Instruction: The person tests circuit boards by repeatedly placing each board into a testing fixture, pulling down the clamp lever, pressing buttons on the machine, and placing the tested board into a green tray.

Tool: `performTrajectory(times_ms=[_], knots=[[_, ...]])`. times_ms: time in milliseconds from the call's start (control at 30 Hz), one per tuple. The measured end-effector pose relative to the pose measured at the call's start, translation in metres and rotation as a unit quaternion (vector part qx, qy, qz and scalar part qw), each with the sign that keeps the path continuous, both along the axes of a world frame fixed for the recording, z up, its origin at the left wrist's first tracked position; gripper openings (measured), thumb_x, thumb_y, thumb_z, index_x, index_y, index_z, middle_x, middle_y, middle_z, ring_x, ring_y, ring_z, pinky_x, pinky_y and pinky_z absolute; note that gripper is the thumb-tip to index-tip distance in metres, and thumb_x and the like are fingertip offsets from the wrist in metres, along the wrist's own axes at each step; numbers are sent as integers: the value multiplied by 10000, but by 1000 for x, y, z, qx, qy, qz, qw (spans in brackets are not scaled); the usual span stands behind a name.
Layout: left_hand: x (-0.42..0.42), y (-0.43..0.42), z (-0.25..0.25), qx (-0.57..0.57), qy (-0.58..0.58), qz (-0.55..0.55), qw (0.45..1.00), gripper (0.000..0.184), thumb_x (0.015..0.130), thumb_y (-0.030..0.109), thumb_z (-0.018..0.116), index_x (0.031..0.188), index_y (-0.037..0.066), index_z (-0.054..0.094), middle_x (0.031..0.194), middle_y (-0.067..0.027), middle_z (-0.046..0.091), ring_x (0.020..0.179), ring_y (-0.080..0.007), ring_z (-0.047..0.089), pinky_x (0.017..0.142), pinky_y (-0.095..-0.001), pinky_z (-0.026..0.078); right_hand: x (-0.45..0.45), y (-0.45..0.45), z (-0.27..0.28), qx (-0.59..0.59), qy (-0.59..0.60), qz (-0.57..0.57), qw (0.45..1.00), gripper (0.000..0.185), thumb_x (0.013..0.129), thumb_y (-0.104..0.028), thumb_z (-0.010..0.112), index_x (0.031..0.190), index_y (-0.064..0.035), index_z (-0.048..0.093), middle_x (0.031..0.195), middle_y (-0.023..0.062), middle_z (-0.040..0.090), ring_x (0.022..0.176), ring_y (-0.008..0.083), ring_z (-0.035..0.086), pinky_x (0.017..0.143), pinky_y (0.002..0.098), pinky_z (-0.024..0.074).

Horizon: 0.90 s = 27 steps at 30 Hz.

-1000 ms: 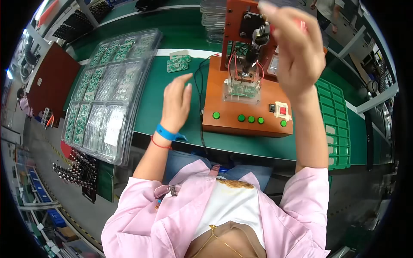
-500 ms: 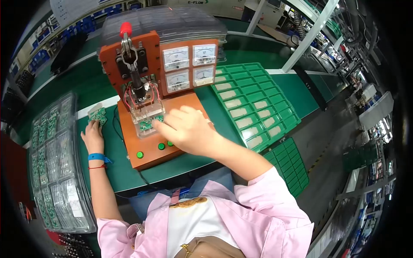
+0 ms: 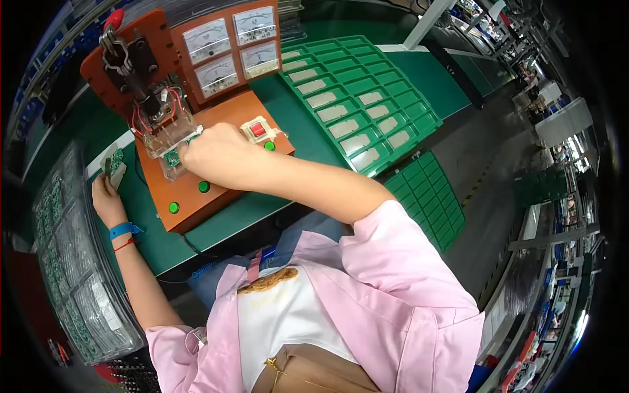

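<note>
My left hand (image 3: 108, 198) is at the left of the green bench, its fingers closed on a small circuit board (image 3: 116, 175) beside other green boards (image 3: 115, 157). My right hand (image 3: 216, 154) reaches over the orange test fixture (image 3: 171, 208), fingers closed at the edge of the board (image 3: 172, 158) in the clear holder (image 3: 175, 173). Its fingertips are partly hidden behind the knuckles. Above the holder stands the toggle clamp (image 3: 134, 78) with its red-tipped handle (image 3: 114, 19) raised. Red and dark wires hang beside the clamp.
Four analog meters (image 3: 218, 76) rise behind the fixture. A green compartment tray (image 3: 400, 105) with pale pieces lies to the right, and a second green tray (image 3: 429, 203) sits lower. Clear trays of boards (image 3: 85, 262) stand at the left. A red switch (image 3: 258, 129) is near my right wrist.
The view has swung right. My right hand has come down from the clamp handle to the board in the holder. My left hand has moved to the loose boards and taken hold of one.
</note>
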<state>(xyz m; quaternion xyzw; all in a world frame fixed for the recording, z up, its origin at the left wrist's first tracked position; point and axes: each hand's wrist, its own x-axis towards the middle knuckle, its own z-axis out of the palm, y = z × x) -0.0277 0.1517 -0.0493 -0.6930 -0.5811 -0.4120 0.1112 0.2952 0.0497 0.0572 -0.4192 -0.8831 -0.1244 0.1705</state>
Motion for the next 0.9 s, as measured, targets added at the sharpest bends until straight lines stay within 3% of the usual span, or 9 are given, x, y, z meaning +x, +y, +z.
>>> performTrajectory(times_ms=[167, 500, 700, 767, 833, 867, 900], knots=[[-4, 2, -2, 1, -36, 10, 999, 183, 932, 90, 514, 1066, 0, 600, 979, -173, 636, 900, -352, 620, 785, -400, 487, -4, 8, -1, -5, -13, 13, 1000, 103, 715, -102, 623, 757, -9, 639, 652, 124, 663, 627, 261, 685, 487, 362, 517], [-12, 2, -8, -47, -109, 27, 993, 188, 941, 108, 525, 1094, 26, 597, 944, -167, 657, 844, -264, 655, 751, -348, 502, -19, 15, -10, 32, 18, 50, 998, 109, 667, -97, 638, 731, -10, 649, 622, 122, 643, 603, 250, 668, 477, 353, 512], [-9, -5, 1, -70, -157, 38, 984, 214, 946, 124, 528, 1132, 49, 601, 964, -156, 668, 842, -234, 661, 753, -340, 505, -6, -25, 1, 162, 73, 99, 979, 132, 693, -111, 635, 791, -23, 636, 609, 29, 565, 580, 192, 612, 500, 318, 471], [-14, -5, 0, -66, -159, 40, 984, 225, 945, 128, 532, 1147, 61, 603, 986, -155, 673, 864, -232, 665, 766, -337, 506, 24, -54, 19, 139, 122, 82, 979, 163, 702, -107, 631, 852, -46, 649, 685, 21, 554, 631, 185, 573, 536, 314, 424], [-17, -3, -4, -47, -153, 34, 987, 235, 943, 132, 535, 1160, 71, 603, 1008, -154, 677, 890, -230, 669, 782, -332, 507, 74, -60, 38, 208, 122, 17, 970, 176, 694, -101, 639, 866, -76, 670, 727, 23, 529, 674, 193, 533, 578, 330, 392], [-18, -2, -5, -45, -152, 34, 987, 235, 942, 129, 535, 1160, 71, 603, 1013, -153, 679, 898, -231, 670, 789, -329, 506, 109, -59, 38, 199, 87, -69, 974, 170, 679, -130, 628, 846, -109, 656, 791, 34, 499, 786, 212, 526, 682, 358, 392], [-19, -1, -5, -43, -151, 34, 987, 235, 941, 126, 536, 1160, 71, 603, 1019, -152, 680, 906, -231, 670, 795, -327, 505, 142, -53, 39, 234, 55, -158, 958, 165, 669, -89, 640, 826, -117, 682, 802, 29, 525, 784, 213, 537, 674, 360, 395]])
